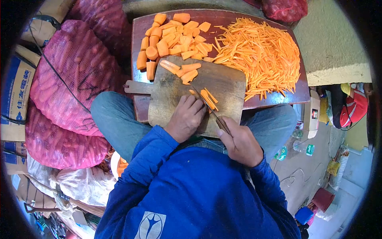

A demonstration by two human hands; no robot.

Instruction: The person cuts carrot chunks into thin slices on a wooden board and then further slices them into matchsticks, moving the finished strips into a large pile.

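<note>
My right hand (242, 142) is wrapped around the handle of a knife (215, 114), its blade slanting up and left across a wooden cutting board (227, 79). Beside the blade, my left hand (186, 117) has its fingers curled down on a carrot slice (192, 92), mostly hidden under the fingertips. Just right of the blade lie a few cut carrot sticks (208, 98). Several flat carrot slices (187, 73) rest near the board's upper left part. The board lies over my lap and the edge of a reddish-brown table (137, 101).
Carrot chunks (151, 53) and slices cover the table's left part; a large heap of carrot sticks (262, 55) covers the right. Pink mesh sacks (71, 79) stand at left, by cardboard boxes (16, 95). Plastic bottles (281, 153) lie on the floor at right.
</note>
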